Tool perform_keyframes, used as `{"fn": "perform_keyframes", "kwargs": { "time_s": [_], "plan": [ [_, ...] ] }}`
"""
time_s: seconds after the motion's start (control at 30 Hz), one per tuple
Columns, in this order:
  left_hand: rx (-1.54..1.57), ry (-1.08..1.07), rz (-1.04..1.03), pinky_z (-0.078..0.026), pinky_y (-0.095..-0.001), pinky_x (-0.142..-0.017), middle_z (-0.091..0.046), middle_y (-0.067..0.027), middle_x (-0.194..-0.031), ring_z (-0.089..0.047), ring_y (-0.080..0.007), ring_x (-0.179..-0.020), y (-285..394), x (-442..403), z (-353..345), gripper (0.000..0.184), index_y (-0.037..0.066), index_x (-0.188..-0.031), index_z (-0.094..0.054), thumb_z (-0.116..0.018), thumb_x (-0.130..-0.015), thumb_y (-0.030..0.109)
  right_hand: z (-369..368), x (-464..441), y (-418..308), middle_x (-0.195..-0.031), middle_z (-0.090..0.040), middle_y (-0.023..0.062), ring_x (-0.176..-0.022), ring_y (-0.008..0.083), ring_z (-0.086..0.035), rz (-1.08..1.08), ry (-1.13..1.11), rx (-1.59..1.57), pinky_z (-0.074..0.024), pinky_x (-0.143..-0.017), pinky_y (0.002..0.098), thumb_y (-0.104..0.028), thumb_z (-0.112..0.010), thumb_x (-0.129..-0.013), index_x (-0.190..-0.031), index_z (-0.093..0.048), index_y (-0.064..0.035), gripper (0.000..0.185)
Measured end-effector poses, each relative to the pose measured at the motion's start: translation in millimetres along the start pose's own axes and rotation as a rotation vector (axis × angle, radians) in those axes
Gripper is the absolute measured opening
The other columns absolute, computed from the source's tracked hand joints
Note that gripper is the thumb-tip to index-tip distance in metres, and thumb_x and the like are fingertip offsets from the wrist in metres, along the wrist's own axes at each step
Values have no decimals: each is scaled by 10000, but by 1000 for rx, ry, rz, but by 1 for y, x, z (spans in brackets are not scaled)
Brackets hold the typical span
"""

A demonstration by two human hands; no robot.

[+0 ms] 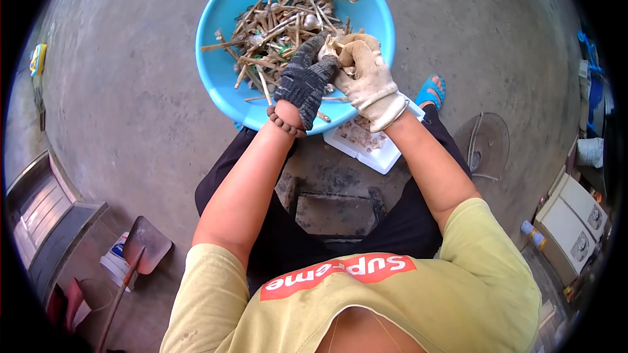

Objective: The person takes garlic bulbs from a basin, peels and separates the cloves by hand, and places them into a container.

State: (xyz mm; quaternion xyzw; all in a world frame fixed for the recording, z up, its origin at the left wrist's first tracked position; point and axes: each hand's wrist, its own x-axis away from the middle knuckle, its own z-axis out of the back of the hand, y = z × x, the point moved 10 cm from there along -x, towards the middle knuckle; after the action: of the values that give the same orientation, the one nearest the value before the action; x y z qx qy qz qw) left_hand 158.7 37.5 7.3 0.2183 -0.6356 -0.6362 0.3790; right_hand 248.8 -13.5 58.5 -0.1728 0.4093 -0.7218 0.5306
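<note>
My left hand (305, 80), in a dark grey knit glove, is closed on a pale garlic bulb (328, 48) over the right part of a blue basin (208, 59). My right hand (366, 75), in a cream glove, meets it there, its fingers bent around the bulb's other side. The fingertips partly hide the bulb. Dry garlic stalks and bulbs (271, 26) lie heaped in the basin. Below its rim, under my right wrist, a white tray (376, 160) holds small pale pieces like garlic cloves.
A low dark stool or frame (333, 206) stands between my legs. To the right are a round wire fan cover (484, 145) and a white cabinet (569, 222). At the lower left, a shovel (146, 243) lies by a white bucket (118, 261).
</note>
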Motion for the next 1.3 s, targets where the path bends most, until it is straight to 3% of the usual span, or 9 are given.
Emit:
{"fn": "perform_keyframes", "kwargs": {
  "time_s": [0.1, 0.2, 0.47, 0.53, 0.67, 0.73, 0.8, 0.97, 1.3],
  "plan": [
    [-886, -64, -432, -460, -313, -762, -542, -176, -1027, -549, -262, -913, 31, 0, -8, 239, 37, -973, -585, -549, -738, 58, 1, -6, -1, -942, -529, 117, -798, 240, -546, 9, -42, -110, -455, -699, 308, -46, -646, -647, -791, -511, -30, 198],
    [-649, -131, -264, -454, -351, -777, -529, -198, -1027, -528, -313, -939, 26, -2, -3, 187, 45, -879, -617, -535, -712, 27, -17, -2, 31, -955, -561, 101, -822, 195, -550, -282, -106, -533, -451, -716, 287, -44, -635, -680, -812, -515, -27, 179],
    [-684, -101, -378, -443, -385, -785, -554, -186, -976, -534, -339, -908, 16, -2, -3, 192, 86, -846, -622, -539, -685, 19, -10, -2, 21, -898, -581, 102, -829, 172, -558, -219, -165, -422, -468, -729, 276, -74, -617, -752, -882, -531, -10, 169],
    [-923, -199, -416, -438, -397, -795, -556, -189, -969, -529, -350, -913, 21, -3, -11, 185, 98, -821, -630, -555, -666, 31, -20, 7, 36, -880, -575, 113, -778, 168, -577, -628, -179, -879, -501, -658, 271, -42, -586, -765, -903, -522, 7, 160],
    [-859, -89, -486, -444, -385, -792, -571, -175, -944, -540, -315, -916, 28, 3, -6, 173, 99, -792, -643, -580, -644, 36, -23, 10, 54, -868, -570, 93, -725, 155, -586, -730, -100, -1063, -519, -587, 275, -70, -535, -808, -944, -508, 12, 162],
    [-779, -128, -435, -446, -363, -796, -574, -162, -946, -546, -285, -921, 28, 1, -10, 247, 73, -896, -616, -615, -650, 58, -22, 7, 46, -874, -570, 69, -746, 138, -576, -698, -152, -997, -509, -596, 262, -122, -546, -815, -954, -515, -11, 180],
    [51, 1, 135, -445, -345, -803, -563, -157, -978, -549, -273, -920, -16, -8, 7, 407, 42, -1037, -544, -655, -651, 107, -23, 2, 30, -899, -567, 45, -739, 116, -557, -598, -282, -788, -488, -625, 238, -167, -580, -799, -962, -524, -38, 215],
    [-423, -17, -77, -445, -346, -787, -546, -200, -984, -547, -296, -914, 20, 2, -4, 477, 13, -1081, -491, -652, -655, 154, -24, 6, 45, -684, -569, 116, -698, 186, -561, -445, -336, -179, -451, -623, 311, -418, -620, -736, -870, -544, -32, 416],
    [-100, 34, 69, -459, -334, -723, -566, -158, -933, -569, -261, -843, -4, 7, -2, 446, -2, -1050, -478, -635, -662, 154, -9, 1, 7, -683, -576, 154, -635, 295, -569, -129, -194, -43, -454, -559, 360, -312, -578, -787, -780, -537, -27, 288]
  ]
}}
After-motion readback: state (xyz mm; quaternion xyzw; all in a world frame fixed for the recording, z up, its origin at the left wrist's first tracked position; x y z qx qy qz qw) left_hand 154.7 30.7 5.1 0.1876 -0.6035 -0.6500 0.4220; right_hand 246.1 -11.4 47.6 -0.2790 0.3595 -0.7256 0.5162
